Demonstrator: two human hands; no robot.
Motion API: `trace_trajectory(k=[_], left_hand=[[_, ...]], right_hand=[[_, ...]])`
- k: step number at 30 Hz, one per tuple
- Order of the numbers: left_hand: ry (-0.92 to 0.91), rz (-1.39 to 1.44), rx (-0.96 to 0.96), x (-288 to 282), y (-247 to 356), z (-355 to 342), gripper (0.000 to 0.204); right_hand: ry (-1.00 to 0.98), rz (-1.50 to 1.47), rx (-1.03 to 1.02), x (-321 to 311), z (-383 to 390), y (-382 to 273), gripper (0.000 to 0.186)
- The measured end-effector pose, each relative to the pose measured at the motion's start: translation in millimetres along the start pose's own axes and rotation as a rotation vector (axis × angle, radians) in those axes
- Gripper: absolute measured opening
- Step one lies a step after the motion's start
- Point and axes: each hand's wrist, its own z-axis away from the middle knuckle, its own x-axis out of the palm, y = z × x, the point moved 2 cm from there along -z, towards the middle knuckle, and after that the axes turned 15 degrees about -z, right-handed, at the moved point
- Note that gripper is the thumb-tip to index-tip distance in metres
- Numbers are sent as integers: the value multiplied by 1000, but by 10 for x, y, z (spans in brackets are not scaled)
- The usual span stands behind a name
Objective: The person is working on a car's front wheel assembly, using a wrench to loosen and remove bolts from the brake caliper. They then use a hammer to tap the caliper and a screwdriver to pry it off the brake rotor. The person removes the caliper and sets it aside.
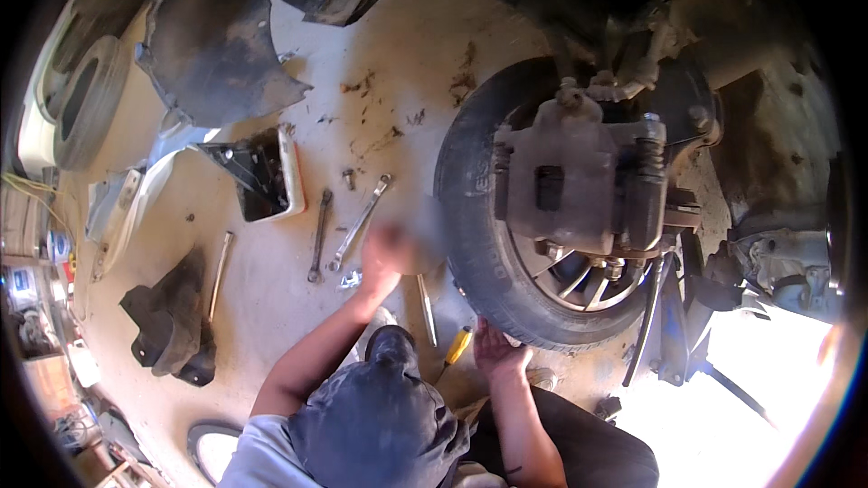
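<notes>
My left hand is between the tyre and two wrenches, smeared by blur, so its fingers and anything in them do not show. Palm up, my right hand has its fingers stretched against the lower edge of a black tyre on a spoked wheel. A rusty brake caliper covers much of that wheel. Beside my right hand lies a yellow-handled screwdriver, and a thin metal bar lies below my left. A bright combination wrench and a darker wrench lie left of that hand.
A tray of dark parts sits on the floor farther left, with a socket nearer the wrenches. Black plastic pieces and a long metal tool lie at left. A loose tyre and a dark curved panel stand beyond.
</notes>
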Motion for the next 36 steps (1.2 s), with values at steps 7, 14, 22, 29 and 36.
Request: trace_trajectory(k=[7, 14, 22, 29, 36], left_hand=[[-504, 986, -322, -622, 1025, -235, 24], [-737, 1011, -50, -1234, 1895, -324, 32], [-853, 1026, 28, -1516, 2339, -319, 42], [-821, 955, -61, -1470, 2712, -276, 42], [-830, 832, -131, -1485, 2999, -245, 40]], right_hand=[[-479, 598, 181, 372, 665, 681, 50], [-1474, 1001, -578, 1334, 2076, 433, 30], [-1827, 1116, -1197, 2037, 2652, -392, 24], [-1414, 936, -1216, 2379, 2497, -1172, 35], [-1438, 828, -1118, 2602, 2519, -1494, 32]])
